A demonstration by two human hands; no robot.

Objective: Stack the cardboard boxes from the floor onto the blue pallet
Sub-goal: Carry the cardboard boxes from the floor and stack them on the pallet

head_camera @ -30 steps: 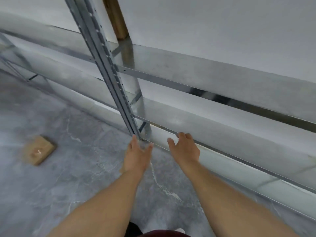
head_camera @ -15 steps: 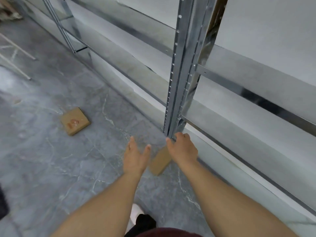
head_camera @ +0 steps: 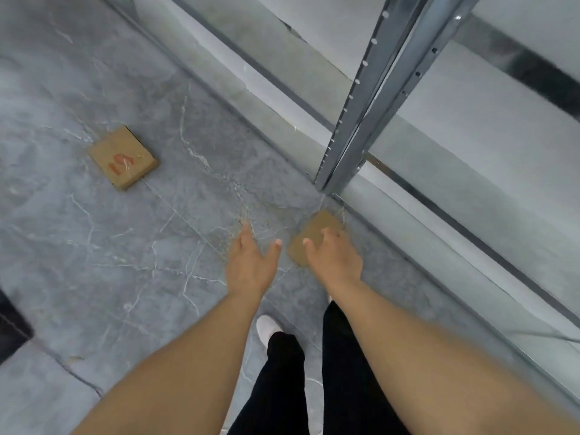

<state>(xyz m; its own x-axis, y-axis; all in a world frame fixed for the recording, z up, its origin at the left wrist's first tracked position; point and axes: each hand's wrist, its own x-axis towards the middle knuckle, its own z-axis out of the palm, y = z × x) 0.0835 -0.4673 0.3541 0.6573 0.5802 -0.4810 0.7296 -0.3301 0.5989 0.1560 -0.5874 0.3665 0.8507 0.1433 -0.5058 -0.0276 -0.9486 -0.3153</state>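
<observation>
Two flat cardboard boxes lie on the grey marble floor. The near box (head_camera: 310,235) rests by the foot of a metal rack post, partly hidden behind my right hand (head_camera: 334,257), which hovers over it with fingers apart and holds nothing. My left hand (head_camera: 251,265) is open, stretched out to the left of that box, not touching it. The far box (head_camera: 123,157), with red marks on its top, lies alone at the left. The blue pallet is not in view.
A metal shelving rack runs along the right, with its upright post (head_camera: 370,102) and low shelf edge (head_camera: 455,221) close to the near box. A dark object (head_camera: 9,328) sits at the left edge. My legs and a white shoe (head_camera: 266,328) are below.
My view has swung down and left from the rack to the floor. The near box has come into sight under my right hand, and both hands have lowered toward it.
</observation>
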